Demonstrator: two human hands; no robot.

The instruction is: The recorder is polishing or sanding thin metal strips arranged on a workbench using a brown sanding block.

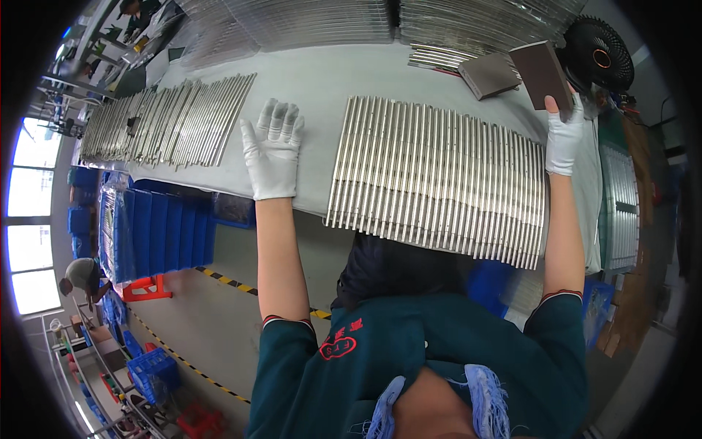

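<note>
My right hand [565, 139], in a white glove with bare thumb tip, grips a dark brown, flat rectangular block [537, 66] and holds it up at the table's far right. A second brown block [488, 76] lies just left of it. My left hand [274, 152], also gloved, is palm up over the table with its fingers apart and nothing in it. Between my hands a row of shiny metal rods [439, 172] lies side by side, their near ends reaching past the table's front edge. More metal rods [172, 121] lie on the left, with a small dark object on them.
A black fan [599, 55] stands at the far right corner. Stacked clear plastic trays [307, 22] line the back of the pale table [303, 77]. Blue bins [164, 227] and a red stool [146, 288] are on the floor at left. Another person [84, 278] works there.
</note>
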